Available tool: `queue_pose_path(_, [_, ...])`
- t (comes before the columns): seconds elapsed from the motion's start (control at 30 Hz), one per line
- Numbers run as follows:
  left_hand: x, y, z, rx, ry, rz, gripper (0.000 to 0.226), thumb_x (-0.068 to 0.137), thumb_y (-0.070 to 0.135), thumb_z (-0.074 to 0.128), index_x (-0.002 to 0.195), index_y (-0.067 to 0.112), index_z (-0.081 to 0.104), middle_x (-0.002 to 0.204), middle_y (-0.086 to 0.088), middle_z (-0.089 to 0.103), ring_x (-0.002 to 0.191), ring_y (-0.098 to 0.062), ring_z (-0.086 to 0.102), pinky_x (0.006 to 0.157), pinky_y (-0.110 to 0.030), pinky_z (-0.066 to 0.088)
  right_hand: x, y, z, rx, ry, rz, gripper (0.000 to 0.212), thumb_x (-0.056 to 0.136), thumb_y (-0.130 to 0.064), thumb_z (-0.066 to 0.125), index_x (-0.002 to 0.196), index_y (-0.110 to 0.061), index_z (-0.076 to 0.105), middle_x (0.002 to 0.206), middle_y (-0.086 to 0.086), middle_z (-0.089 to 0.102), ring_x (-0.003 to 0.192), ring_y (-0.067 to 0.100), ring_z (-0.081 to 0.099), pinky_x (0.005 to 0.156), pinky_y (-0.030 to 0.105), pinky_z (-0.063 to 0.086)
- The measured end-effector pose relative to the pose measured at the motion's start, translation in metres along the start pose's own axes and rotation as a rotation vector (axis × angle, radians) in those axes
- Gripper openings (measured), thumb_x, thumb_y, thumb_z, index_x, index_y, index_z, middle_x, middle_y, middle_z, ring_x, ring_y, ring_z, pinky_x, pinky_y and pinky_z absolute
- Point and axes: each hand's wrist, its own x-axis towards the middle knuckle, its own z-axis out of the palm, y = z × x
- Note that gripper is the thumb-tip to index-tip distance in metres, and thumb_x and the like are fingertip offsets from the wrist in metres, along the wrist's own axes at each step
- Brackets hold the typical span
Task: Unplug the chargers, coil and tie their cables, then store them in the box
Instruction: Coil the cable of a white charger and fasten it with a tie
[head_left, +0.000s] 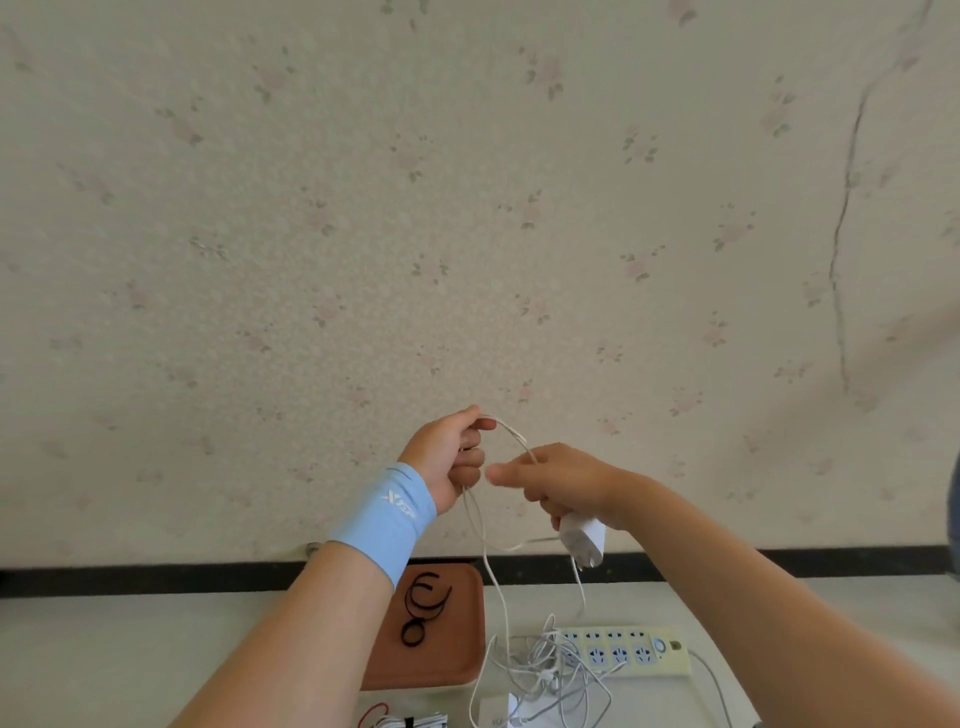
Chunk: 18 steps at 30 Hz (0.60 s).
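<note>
Both hands are raised in front of the wall. My left hand (452, 457), with a light blue wristband, pinches a loop of thin white cable (511, 434). My right hand (566, 483) grips the white charger plug (584, 538) and touches the same cable. The cable hangs down from the hands to a tangle of white cables (545, 675) on the table. A white power strip (623, 652) lies flat with no plug in its visible sockets. A second white charger (496, 712) rests at the bottom edge.
A brown tray (457, 654) holds black cable ties (423, 608). A tied bundle of cable (410, 721) shows at the bottom edge. The white table meets a flowered wall behind a dark strip.
</note>
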Motion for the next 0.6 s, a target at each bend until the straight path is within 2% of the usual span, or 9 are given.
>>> queue_pose_path(0.07, [-0.001,-0.001,0.004,-0.039,-0.024,-0.006,0.029,0.102,0.026,0.047,0.081,0.008,0.056,0.053,0.007,0.028,0.040,-0.005,0.023,0.032,-0.016,0.017,-0.003,-0.001,0.008,0.010,-0.136,-0.009,0.030,0.085,-0.054,0.074,0.085,-0.024,0.068,0.062,-0.006,0.048,0.048,0.008,0.040,0.056,0.027,0.044])
queue_pose_path(0.13, [-0.001,-0.003,0.006,-0.015,-0.059,-0.004,0.031,0.102,0.026,0.048,0.077,0.009,0.056,0.053,0.007,0.028,0.041,-0.005,0.022,0.033,-0.016,0.016,-0.007,-0.002,0.016,0.020,-0.280,-0.017,0.030,0.092,-0.045,0.069,0.096,-0.017,0.075,0.055,-0.007,0.038,0.048,0.010,0.034,0.059,0.028,0.045])
queue_pose_path(0.2, [-0.002,-0.004,0.008,0.035,-0.093,0.009,0.032,0.102,0.026,0.049,0.076,0.009,0.057,0.053,0.006,0.029,0.041,-0.005,0.022,0.033,-0.016,0.016,-0.009,-0.002,0.020,0.020,-0.337,-0.031,0.029,0.097,-0.038,0.064,0.106,-0.013,0.076,0.055,-0.006,0.034,0.050,0.011,0.032,0.061,0.028,0.046])
queue_pose_path(0.3, [-0.003,-0.003,0.008,0.119,-0.069,0.097,0.030,0.101,0.028,0.052,0.087,0.006,0.066,0.059,0.003,0.044,0.044,-0.006,0.032,0.038,-0.016,0.028,-0.009,-0.002,0.019,0.027,-0.294,-0.035,0.023,0.099,-0.032,0.062,0.092,-0.016,0.075,0.054,-0.006,0.038,0.051,0.011,0.035,0.062,0.027,0.047])
queue_pose_path(0.33, [-0.003,-0.004,0.008,0.145,-0.045,0.135,0.030,0.101,0.029,0.054,0.095,0.004,0.069,0.066,0.000,0.054,0.049,-0.008,0.042,0.044,-0.018,0.039,-0.009,-0.001,0.017,0.041,-0.270,-0.031,0.023,0.100,-0.032,0.061,0.090,-0.016,0.074,0.055,-0.005,0.041,0.052,0.011,0.037,0.062,0.027,0.047])
queue_pose_path(0.4, [-0.002,-0.007,0.005,0.204,-0.034,0.151,0.035,0.099,0.037,0.056,0.108,0.006,0.069,0.087,-0.003,0.069,0.072,-0.014,0.063,0.069,-0.027,0.055,-0.006,0.001,0.013,0.108,-0.207,-0.017,0.023,0.100,-0.032,0.061,0.092,-0.013,0.073,0.057,-0.003,0.048,0.053,0.012,0.040,0.062,0.029,0.048])
queue_pose_path(0.47, [-0.004,-0.012,0.004,0.321,-0.105,0.098,0.036,0.099,0.039,0.053,0.110,0.008,0.069,0.099,-0.005,0.071,0.088,-0.018,0.064,0.083,-0.033,0.055,-0.004,0.003,0.008,0.208,-0.132,0.001,0.024,0.100,-0.032,0.061,0.096,-0.010,0.070,0.057,-0.003,0.050,0.050,0.011,0.039,0.060,0.029,0.047])
queue_pose_path(0.53, [-0.006,-0.018,0.006,0.418,-0.163,0.117,0.029,0.102,0.031,0.049,0.104,0.011,0.071,0.104,-0.010,0.069,0.090,-0.019,0.060,0.087,-0.032,0.053,-0.003,0.003,0.004,0.277,-0.078,0.013,0.023,0.098,-0.033,0.063,0.098,-0.010,0.067,0.057,-0.005,0.049,0.049,0.010,0.038,0.059,0.028,0.045])
queue_pose_path(0.6, [-0.007,-0.019,0.009,0.484,-0.111,0.217,0.029,0.104,0.025,0.046,0.095,0.013,0.071,0.106,-0.015,0.069,0.087,-0.019,0.061,0.088,-0.032,0.053,-0.003,0.001,0.000,0.235,-0.033,0.019,0.026,0.094,-0.038,0.069,0.091,-0.013,0.071,0.057,-0.007,0.047,0.049,0.010,0.037,0.057,0.027,0.044])
